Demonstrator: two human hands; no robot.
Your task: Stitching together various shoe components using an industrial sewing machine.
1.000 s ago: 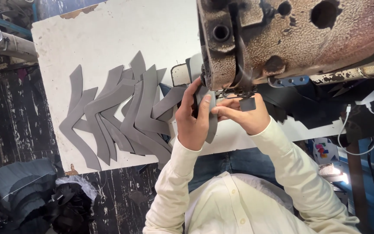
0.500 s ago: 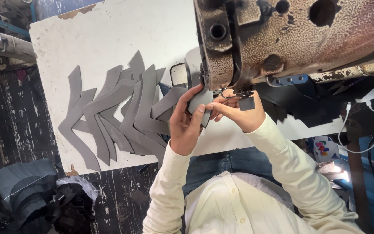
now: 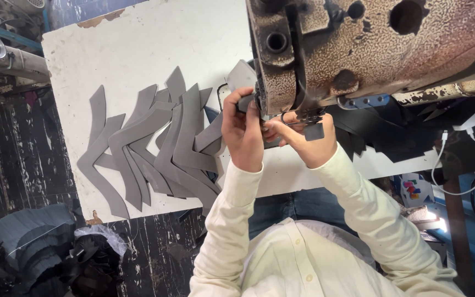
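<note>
Basically, L to R: stack of grey cut pieces (image 3: pixel 155 148) lies on the white table (image 3: pixel 138 49), well apart from the fingers. Left hand (image 3: pixel 242 129) is closed round one grey piece (image 3: pixel 241 77), pinched w/ thumb; looks thin, light, floppy, so best held near the edge. Right hand (image 3: pixel 303 140) fingers curl under the rusty sewing machine (image 3: pixel 369 49); grip prob. on the same piece, view blocked.

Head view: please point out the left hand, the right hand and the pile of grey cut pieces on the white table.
left hand (image 3: pixel 243 132), head view, on the back of the hand.
right hand (image 3: pixel 309 144), head view, on the back of the hand.
pile of grey cut pieces (image 3: pixel 155 146), head view, on the middle of the pile.
</note>
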